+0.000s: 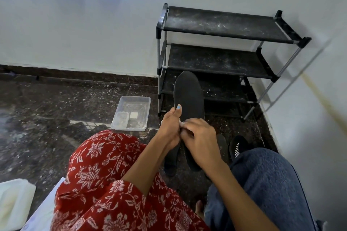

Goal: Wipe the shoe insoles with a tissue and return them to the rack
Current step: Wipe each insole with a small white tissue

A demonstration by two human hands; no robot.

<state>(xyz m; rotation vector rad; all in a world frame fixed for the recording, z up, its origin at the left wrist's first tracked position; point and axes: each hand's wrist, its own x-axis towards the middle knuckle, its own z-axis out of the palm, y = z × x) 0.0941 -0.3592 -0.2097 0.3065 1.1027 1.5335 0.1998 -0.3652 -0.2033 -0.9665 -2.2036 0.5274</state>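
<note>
Wiping is the step in hand, judged from the hands' position on the raised insole (188, 97). The left hand (170, 127) grips this black insole at its middle, thumb up along the left edge, and holds it upright with the toe end pointing toward the rack (221, 58). The right hand (199, 140) lies across the lower part of the insole with fingers curled; a small white scrap, taken to be the tissue (181, 123), shows between the two hands, apparently pinched under the right fingers. How much tissue is held cannot be told.

A second dark insole (170, 163) lies on the floor (75, 103) below the hands, partly hidden by the left wrist. Another dark insole-shaped piece (222, 145) lies just beside it to the right, and a black shoe (238, 146) with white stripes rests near the person's knee.

The rack stands against the wall, well apart from the hands' working point; all three of its visible shelves are dusty and carry nothing that can be seen. A clear plastic tray (131, 113) sits on the floor to the left of the rack.

Task progress is judged early to middle: no insole is yet on the rack. The next move likely calls for drawing the tissue along the full length of the held insole while the left hand keeps it steady, then placing it on a shelf.

No brand, label or legible writing is visible on any item.
</note>
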